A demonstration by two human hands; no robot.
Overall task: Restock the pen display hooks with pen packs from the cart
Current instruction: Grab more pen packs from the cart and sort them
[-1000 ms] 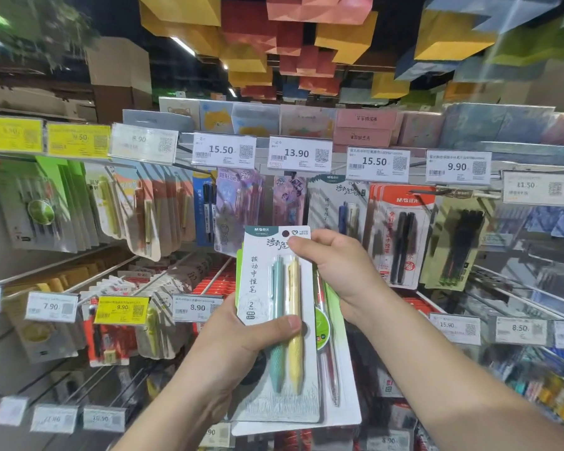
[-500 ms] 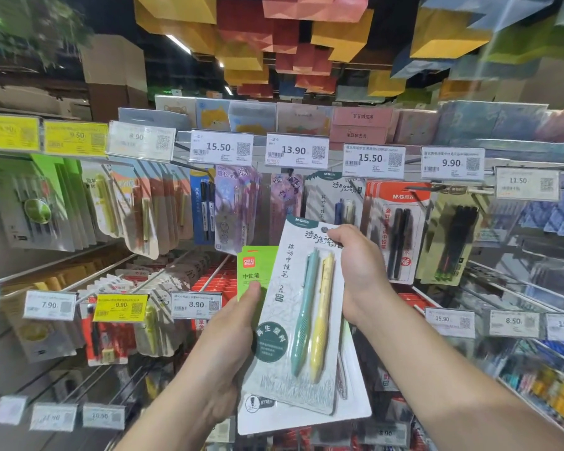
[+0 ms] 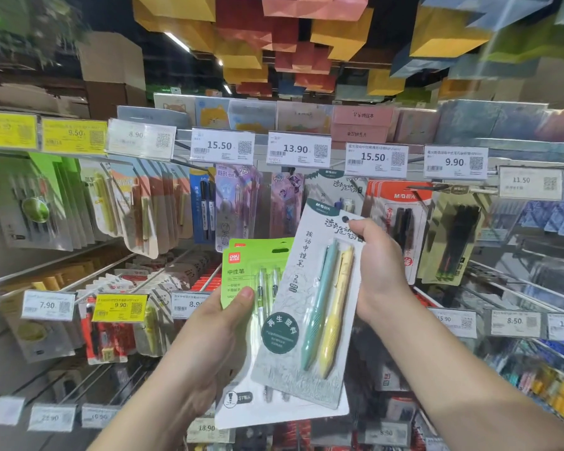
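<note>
My right hand [image 3: 376, 271] grips a white pen pack [image 3: 310, 307] by its upper right edge; the pack holds a teal pen and a yellow pen and tilts to the right. Behind it, my left hand [image 3: 209, 340] holds a green-topped pen pack [image 3: 245, 275] with its thumb on the front. Both packs are lifted in front of the display hooks. A row of matching white packs [image 3: 334, 190] hangs on the hook under the 15.50 price tag [image 3: 376, 160], just above the pack in my right hand.
Hooks full of pen packs run across the display, with price tags [image 3: 298, 149] above them. Red-topped packs [image 3: 401, 222] and dark pen packs [image 3: 455, 236] hang to the right. Lower rows of hooks [image 3: 118, 307] sit to the left and below. Notebooks [image 3: 362, 122] line the top shelf.
My right hand has pulled the white pack off the stack, lifting and tilting it up and right. The green pack behind it now shows in my left hand.
</note>
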